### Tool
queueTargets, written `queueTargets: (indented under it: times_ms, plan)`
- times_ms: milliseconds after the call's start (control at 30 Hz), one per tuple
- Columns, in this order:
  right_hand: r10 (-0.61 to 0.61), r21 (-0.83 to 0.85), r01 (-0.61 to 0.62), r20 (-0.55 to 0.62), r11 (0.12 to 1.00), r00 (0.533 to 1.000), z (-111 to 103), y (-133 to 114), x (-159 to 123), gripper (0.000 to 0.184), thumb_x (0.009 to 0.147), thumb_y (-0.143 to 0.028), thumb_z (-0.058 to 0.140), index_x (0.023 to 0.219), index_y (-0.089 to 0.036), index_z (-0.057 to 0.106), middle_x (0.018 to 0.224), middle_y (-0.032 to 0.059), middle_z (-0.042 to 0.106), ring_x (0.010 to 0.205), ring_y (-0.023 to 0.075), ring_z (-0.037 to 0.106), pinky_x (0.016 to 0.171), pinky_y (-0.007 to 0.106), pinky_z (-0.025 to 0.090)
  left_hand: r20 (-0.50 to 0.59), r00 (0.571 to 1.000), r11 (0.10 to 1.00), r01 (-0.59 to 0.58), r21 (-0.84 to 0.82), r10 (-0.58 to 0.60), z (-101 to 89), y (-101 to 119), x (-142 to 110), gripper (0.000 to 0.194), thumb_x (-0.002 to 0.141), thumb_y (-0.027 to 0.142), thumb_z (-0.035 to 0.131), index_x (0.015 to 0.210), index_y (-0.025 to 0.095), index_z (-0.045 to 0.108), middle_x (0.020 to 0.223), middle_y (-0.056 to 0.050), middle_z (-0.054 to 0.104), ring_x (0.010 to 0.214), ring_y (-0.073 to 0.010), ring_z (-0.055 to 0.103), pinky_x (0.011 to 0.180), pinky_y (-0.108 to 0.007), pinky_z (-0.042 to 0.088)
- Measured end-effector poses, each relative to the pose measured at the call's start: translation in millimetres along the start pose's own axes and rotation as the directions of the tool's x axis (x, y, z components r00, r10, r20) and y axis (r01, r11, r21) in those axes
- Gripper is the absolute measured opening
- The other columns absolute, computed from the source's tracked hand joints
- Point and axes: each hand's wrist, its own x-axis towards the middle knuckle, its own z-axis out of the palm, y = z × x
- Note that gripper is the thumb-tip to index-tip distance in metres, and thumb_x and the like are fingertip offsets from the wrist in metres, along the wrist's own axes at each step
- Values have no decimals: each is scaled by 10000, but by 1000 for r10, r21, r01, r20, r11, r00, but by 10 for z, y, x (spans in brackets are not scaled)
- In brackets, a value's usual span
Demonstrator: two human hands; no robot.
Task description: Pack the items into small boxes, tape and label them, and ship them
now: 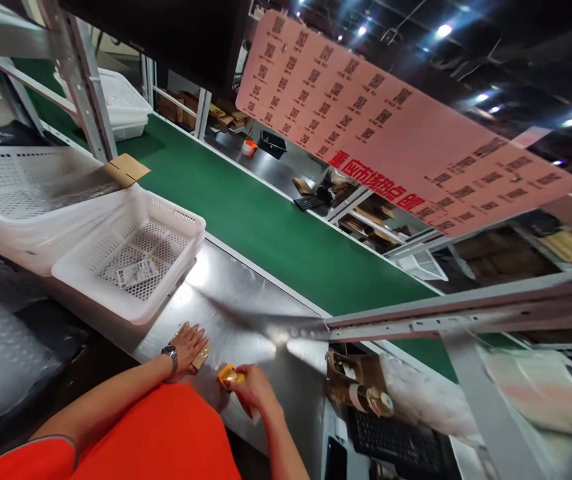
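My left hand (187, 347), with a metal watch at the wrist, lies over a small brown cardboard box (200, 358) on the steel tabletop (246, 300). Its fingers are stretched out, and the palm covers part of the box. To the right, my right hand (256, 388) is closed around a yellow-orange tape dispenser (229, 375). The dispenser's head points toward the box, with a short gap between the two. Part of the dispenser is hidden under my fingers.
A white perforated basket (131, 313) with a printed label slip (137, 273) inside stands left. Beyond the tabletop runs a green conveyor belt (246, 220). A pink board of codes (401, 153) hangs above. A keyboard (391, 437), phone (336, 460) and tape rolls (371, 400) lie right.
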Motion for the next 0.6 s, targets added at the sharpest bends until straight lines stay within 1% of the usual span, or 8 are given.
queueTargets:
  times_ms: [67,133,200,300,400,467,533,600]
  plan:
    - [70,-91,-80,-107,993,992,-137,260,-43,436,803,-372,785,1195,-293,960,1062,123,957,1012,397,889,843,423,596,-5,1000,1000,7,-2,-7,-30,31,7,1089,846,477,987,1804,248,523,1889,-256,457,1786,-546,327,1464,-780,107]
    - [133,-147,-173,-243,974,961,-236,508,-73,562,874,-407,743,1404,-295,891,1088,143,954,1027,394,894,844,427,604,-16,999,999,30,-26,-30,-93,81,16,1076,844,459,983,1799,259,530,1857,-266,501,1758,-556,375,1450,-805,134]
    - [199,-179,-272,-344,945,918,-260,682,-65,701,954,-470,688,1615,-246,753,1093,180,943,1015,395,897,856,444,619,-53,994,992,89,-85,-94,-184,146,31,1069,864,471,965,1810,257,515,1839,-268,522,1733,-542,423,1459,-779,173]
    - [248,-149,-323,-376,935,893,-167,778,11,824,1013,-451,594,1763,-113,562,1155,253,915,1051,423,892,926,501,637,-149,976,971,127,-204,-159,-323,253,66,1061,915,508,911,1842,262,457,1835,-245,526,1708,-511,465,1469,-716,256]
    - [264,32,-279,-437,960,860,19,692,112,906,1025,-525,534,1742,27,510,1319,370,848,1278,491,829,1112,592,604,-255,959,965,55,-256,-122,-410,343,96,1073,960,492,849,1886,282,350,1829,-224,536,1689,-512,482,1434,-757,322]
    - [269,233,-175,-475,957,838,182,521,184,967,1052,-707,439,1708,-6,550,1481,378,788,1434,467,767,1200,571,583,-297,951,963,7,-269,-90,-435,402,104,1079,984,494,817,1905,286,295,1832,-219,530,1692,-506,479,1428,-772,329]
    - [254,458,-40,-416,888,873,369,256,272,996,1058,-864,318,1653,-129,630,1539,296,791,1419,388,793,1132,492,645,-298,953,960,-32,-277,-54,-441,467,103,1090,981,516,825,1906,288,296,1845,-222,510,1705,-509,463,1434,-780,320]
    - [171,645,62,-292,761,941,548,-53,380,1010,1062,-937,244,1554,-185,705,1430,241,851,1255,346,861,990,463,703,-279,960,959,-73,-273,-6,-430,533,105,1104,960,535,859,1898,301,327,1849,-222,507,1711,-520,453,1439,-797,303]
